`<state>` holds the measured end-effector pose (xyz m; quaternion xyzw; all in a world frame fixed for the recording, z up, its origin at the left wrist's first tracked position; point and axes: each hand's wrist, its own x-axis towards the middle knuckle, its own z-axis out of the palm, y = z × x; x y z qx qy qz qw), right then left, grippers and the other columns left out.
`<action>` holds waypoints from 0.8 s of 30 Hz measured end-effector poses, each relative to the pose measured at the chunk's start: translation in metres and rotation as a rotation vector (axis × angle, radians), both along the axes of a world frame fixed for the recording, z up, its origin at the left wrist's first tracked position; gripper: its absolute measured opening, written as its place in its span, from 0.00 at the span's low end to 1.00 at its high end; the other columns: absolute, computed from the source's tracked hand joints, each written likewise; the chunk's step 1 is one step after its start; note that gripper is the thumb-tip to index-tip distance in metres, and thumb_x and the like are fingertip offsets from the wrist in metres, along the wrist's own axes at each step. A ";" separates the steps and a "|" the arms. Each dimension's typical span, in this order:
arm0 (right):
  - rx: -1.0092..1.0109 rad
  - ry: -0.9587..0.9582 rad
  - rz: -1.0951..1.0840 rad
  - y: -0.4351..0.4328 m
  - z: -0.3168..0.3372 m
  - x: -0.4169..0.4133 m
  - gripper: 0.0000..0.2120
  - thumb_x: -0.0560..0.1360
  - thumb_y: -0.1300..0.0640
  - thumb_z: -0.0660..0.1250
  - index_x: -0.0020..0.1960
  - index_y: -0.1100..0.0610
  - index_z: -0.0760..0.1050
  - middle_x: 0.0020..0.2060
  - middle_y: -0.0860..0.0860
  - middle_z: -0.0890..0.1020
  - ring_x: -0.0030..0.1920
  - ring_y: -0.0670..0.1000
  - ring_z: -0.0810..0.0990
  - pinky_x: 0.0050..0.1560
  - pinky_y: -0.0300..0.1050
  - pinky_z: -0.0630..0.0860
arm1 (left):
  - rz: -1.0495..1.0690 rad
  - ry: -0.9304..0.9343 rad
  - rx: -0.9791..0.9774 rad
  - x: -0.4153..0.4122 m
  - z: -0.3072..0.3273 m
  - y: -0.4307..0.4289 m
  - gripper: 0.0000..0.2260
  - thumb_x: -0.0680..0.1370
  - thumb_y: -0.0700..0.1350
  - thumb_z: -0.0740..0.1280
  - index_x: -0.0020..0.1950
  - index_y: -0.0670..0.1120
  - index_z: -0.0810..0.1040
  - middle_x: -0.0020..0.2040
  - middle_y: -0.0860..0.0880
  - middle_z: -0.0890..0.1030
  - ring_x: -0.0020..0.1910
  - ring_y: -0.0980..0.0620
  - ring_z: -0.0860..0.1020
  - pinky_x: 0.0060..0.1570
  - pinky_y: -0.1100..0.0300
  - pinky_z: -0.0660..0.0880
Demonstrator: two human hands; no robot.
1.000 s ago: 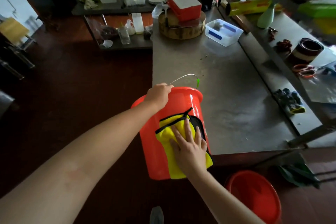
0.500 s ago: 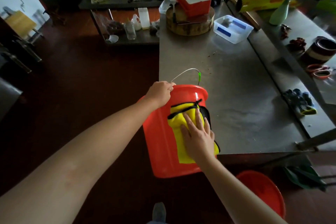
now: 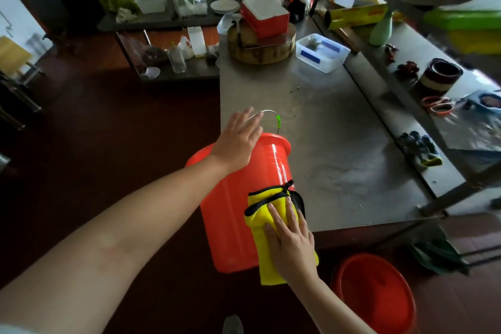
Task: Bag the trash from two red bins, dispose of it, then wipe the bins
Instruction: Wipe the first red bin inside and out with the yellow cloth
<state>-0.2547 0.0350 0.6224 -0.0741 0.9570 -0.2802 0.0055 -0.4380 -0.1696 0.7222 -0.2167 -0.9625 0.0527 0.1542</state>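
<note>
A red bin (image 3: 230, 214) leans at the near corner of the steel table, its rim on the tabletop and its wire handle (image 3: 269, 114) sticking up. My left hand (image 3: 238, 141) lies over the rim with fingers straight, fingertips at the wire handle. My right hand (image 3: 291, 236) presses a yellow cloth with black edging (image 3: 261, 214) flat against the bin's side, low down. A second red bin (image 3: 372, 293) stands upright on the floor at the lower right, open and showing nothing inside.
The steel table (image 3: 325, 144) carries a wooden chopping block (image 3: 260, 49), a red-and-white box (image 3: 264, 16) and a clear tub (image 3: 321, 51) at its far end. A shelf (image 3: 401, 106) on the right bears gloves, tape and scissors. Dark floor lies to the left.
My left hand has let go of the bin's rim and opened, fingers now stretched toward the wire handle. My right hand has slid the cloth down the bin's side.
</note>
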 end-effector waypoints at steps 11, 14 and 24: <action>-0.031 -0.028 -0.017 0.002 0.005 0.000 0.26 0.78 0.28 0.41 0.76 0.25 0.52 0.81 0.38 0.45 0.82 0.52 0.48 0.73 0.60 0.62 | 0.221 -0.324 0.111 -0.036 -0.005 0.052 0.11 0.84 0.44 0.58 0.61 0.44 0.77 0.58 0.43 0.78 0.59 0.40 0.75 0.59 0.49 0.70; -0.033 -0.030 -0.005 -0.001 0.007 -0.004 0.26 0.78 0.28 0.41 0.76 0.25 0.51 0.81 0.38 0.45 0.82 0.52 0.47 0.73 0.59 0.61 | 0.307 -0.319 0.186 -0.041 -0.005 0.053 0.11 0.83 0.43 0.60 0.60 0.45 0.79 0.56 0.41 0.79 0.58 0.40 0.77 0.58 0.50 0.69; 0.069 0.026 0.011 -0.026 0.024 -0.039 0.26 0.80 0.31 0.42 0.77 0.31 0.54 0.82 0.43 0.45 0.81 0.60 0.48 0.74 0.64 0.59 | 0.238 -0.329 0.490 -0.015 0.001 0.022 0.12 0.83 0.43 0.62 0.64 0.43 0.80 0.58 0.40 0.80 0.60 0.40 0.77 0.61 0.49 0.72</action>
